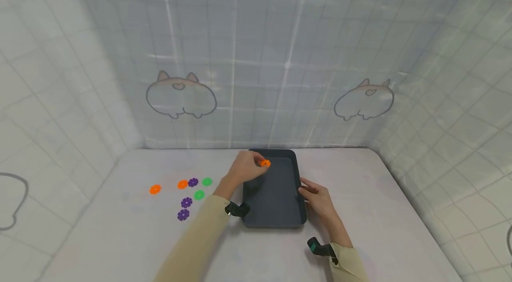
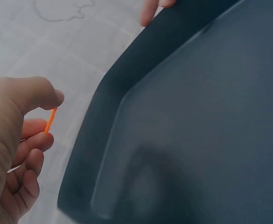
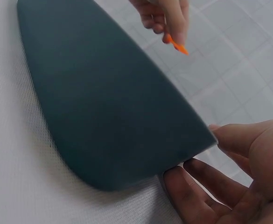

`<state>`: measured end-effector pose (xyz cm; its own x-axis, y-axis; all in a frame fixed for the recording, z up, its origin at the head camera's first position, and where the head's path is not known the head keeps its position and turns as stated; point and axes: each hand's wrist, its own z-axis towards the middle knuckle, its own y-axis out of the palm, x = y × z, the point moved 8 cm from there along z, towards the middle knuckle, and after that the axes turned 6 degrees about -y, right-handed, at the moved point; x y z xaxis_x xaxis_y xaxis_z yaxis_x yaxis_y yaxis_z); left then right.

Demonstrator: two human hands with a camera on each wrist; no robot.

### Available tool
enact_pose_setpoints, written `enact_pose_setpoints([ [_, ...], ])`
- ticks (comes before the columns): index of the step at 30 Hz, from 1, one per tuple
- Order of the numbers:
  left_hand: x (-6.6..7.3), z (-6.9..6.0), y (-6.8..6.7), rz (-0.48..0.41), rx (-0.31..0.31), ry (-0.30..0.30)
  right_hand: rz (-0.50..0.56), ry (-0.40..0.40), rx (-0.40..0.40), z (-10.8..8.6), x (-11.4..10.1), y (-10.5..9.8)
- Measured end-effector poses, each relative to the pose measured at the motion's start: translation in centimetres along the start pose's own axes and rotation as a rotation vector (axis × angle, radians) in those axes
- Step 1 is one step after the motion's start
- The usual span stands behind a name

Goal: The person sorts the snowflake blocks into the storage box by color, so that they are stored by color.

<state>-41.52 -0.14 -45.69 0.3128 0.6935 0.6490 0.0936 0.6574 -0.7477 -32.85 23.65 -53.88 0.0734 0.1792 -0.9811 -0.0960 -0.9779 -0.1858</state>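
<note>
Between thumb and fingertips my left hand [image 1: 246, 167] pinches a thin orange flower-shaped disc [image 1: 266, 163]. The disc is above the far part of a dark grey rectangular tray [image 1: 276, 197]; in the left wrist view the same disc [image 2: 51, 120] appears edge-on. On the tray's right side, my right hand [image 1: 320, 199] grips the rim. The right wrist view has its thumb at the rim's edge and its fingers against the outer wall of the tray [image 3: 113, 102]. No disc shows on the visible part of the tray floor.
Left of the tray, several flower-shaped discs lie on the white table [image 1: 120, 237]: orange discs [image 1: 155, 189], purple discs [image 1: 186, 202] and green discs [image 1: 199, 195]. Pale curtains with a grid pattern [image 1: 264, 50] stand behind and at both sides.
</note>
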Motion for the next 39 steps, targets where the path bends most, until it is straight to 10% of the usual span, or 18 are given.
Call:
enact_pose_setpoints([
  [18, 2.3, 1.7, 5.0, 0.024, -0.023, -0.074, -0.012, 0.042, 0.019, -1.6, 0.4, 0.1],
  [39, 1.1, 3.4, 8.6, 0.096, -0.028, -0.081, 0.012, 0.024, 0.012, -2.4, 0.9, 0.2],
])
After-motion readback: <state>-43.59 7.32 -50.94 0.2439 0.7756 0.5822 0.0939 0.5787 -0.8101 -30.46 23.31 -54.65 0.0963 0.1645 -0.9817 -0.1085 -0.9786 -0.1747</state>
